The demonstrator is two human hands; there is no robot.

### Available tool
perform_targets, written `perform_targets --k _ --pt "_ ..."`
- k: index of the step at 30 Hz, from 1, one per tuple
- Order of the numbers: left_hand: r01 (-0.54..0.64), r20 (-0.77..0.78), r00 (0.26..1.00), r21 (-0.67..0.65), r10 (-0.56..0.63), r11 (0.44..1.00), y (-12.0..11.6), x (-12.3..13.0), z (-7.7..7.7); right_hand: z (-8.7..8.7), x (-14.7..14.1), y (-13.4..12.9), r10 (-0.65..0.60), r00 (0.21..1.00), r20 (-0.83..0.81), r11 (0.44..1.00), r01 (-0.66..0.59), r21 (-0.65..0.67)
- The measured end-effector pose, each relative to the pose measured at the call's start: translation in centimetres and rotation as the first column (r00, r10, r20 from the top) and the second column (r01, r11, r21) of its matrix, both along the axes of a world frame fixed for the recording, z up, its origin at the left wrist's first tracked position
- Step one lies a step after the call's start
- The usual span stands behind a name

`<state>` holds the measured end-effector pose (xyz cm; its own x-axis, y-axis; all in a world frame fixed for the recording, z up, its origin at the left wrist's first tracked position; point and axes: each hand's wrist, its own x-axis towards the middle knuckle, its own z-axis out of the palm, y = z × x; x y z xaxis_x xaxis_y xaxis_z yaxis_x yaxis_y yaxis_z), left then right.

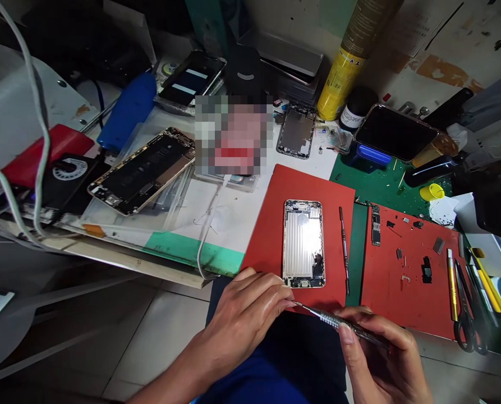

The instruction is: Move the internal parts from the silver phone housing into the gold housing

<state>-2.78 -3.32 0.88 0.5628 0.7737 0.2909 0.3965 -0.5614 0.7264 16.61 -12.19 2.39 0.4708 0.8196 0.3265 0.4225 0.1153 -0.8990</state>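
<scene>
My right hand (380, 348) is closed around a slim metal pick with a knurled grip (328, 318), its thin end pointing left. My left hand (250, 317) has its fingers pressed together at the pick's tip, whose very end is hidden by them. Just beyond my hands, an opened phone housing (303, 241) lies on a red mat (261, 235). Its bare silvery inside faces up, with dark parts along the lower end. To its right rests a thin double-ended metal tool (344, 252).
A second red mat (401, 297) carries a logic board (375, 224) and several small parts. Scissors (467, 331) and tweezers lie at the right. Another opened phone (145, 171) sits on the left beside a white cable (208, 235). A yellow spray can (343, 78) stands behind.
</scene>
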Motion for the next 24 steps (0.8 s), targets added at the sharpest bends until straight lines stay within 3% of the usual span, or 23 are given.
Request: perform_targets --k 7,12,18,24 --pt "-0.014 0.006 1.0 -0.035 0.014 0.999 -0.1 -0.2 0.0 0.1 0.9 0.1 0.026 0.999 0.021 1.0 -0.026 -0.015" --pt "-0.07 0.037 0.997 0.0 0.07 0.998 -0.4 -0.4 -0.6 1.5 1.4 0.8 0.035 0.977 0.209 0.997 -0.048 0.058" --pt "-0.14 0.049 0.99 0.097 0.136 0.985 -0.5 0.1 -1.1 3.4 2.3 2.1 0.211 0.819 0.534 0.976 -0.204 -0.073" --pt "-0.149 0.077 0.987 0.14 0.139 0.979 -0.3 0.1 -1.4 3.6 1.9 2.3 0.231 0.816 0.53 0.973 -0.181 -0.145"
